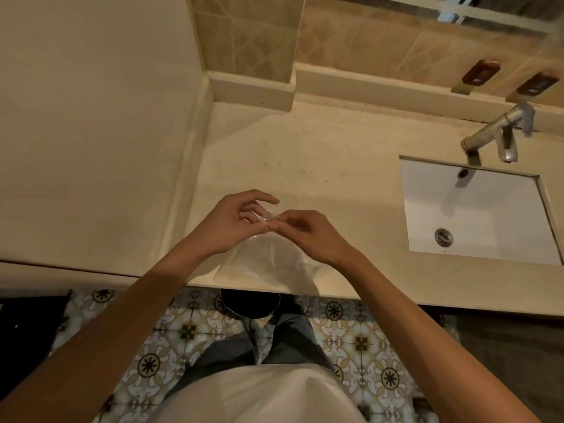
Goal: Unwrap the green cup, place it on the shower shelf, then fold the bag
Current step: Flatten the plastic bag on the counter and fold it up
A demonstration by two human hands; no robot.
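Both forearms reach forward from the body and angle inward, so the two hands meet above the front part of the counter (pixel 335 154). The left hand (pixel 235 221) is turned with its palm toward the right; its thumb and middle fingers curl in to pinch the top of the clear plastic bag (pixel 268 261), while the forefinger sticks out straighter above the pinch. The right hand (pixel 308 230) comes in from the other side, knuckles up, fingers bent, and its fingertips pinch the same crumpled bit of plastic, touching the left hand's fingertips. So both hands are grasping the bag at one shared point.

Below that point the bag hangs and spreads out wide, its lower part lying on the counter near the front edge, between the two wrists. Whether anything is inside the bag cannot be told.

Well off to the right of the grip are the white sink (pixel 476 215) and, behind it, the metal tap (pixel 500 132). Below the hands, past the counter edge, lies the patterned tile floor (pixel 360 337).
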